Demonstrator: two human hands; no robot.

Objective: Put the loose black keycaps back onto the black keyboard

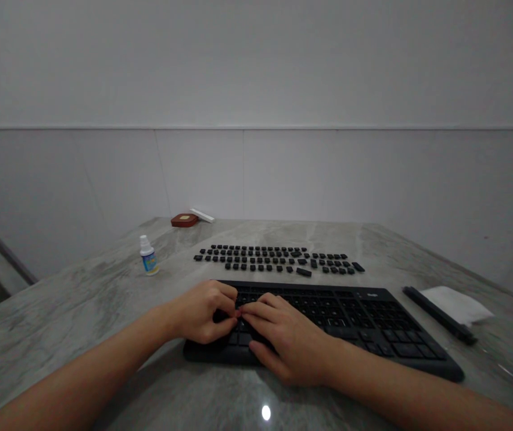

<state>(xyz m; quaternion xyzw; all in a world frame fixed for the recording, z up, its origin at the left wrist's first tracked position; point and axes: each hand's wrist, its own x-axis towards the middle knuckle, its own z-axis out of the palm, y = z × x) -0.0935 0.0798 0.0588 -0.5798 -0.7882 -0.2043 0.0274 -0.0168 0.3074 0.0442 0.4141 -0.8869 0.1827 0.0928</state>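
A black keyboard [400,323] lies on the table in front of me, with bare sockets in its main section where keycaps are off. My left hand [209,311] is over its left part, thumb and fingers pinched together. A tiny reddish bit [238,312] shows at those fingertips; its kind is too small to make out. My right hand [285,338] rests on the keys just to the right, fingers stretched out and thumb apart, its fingertips almost meeting the left ones. Loose black keycaps [256,260] are laid out in rows behind the keyboard.
A small white bottle with a blue label [149,257] stands at the left. At the back are a brown case [184,220] and a white strip [202,215]. A long black bar [440,314] and a white cloth or tissue [456,304] lie right on the marbled table [81,299].
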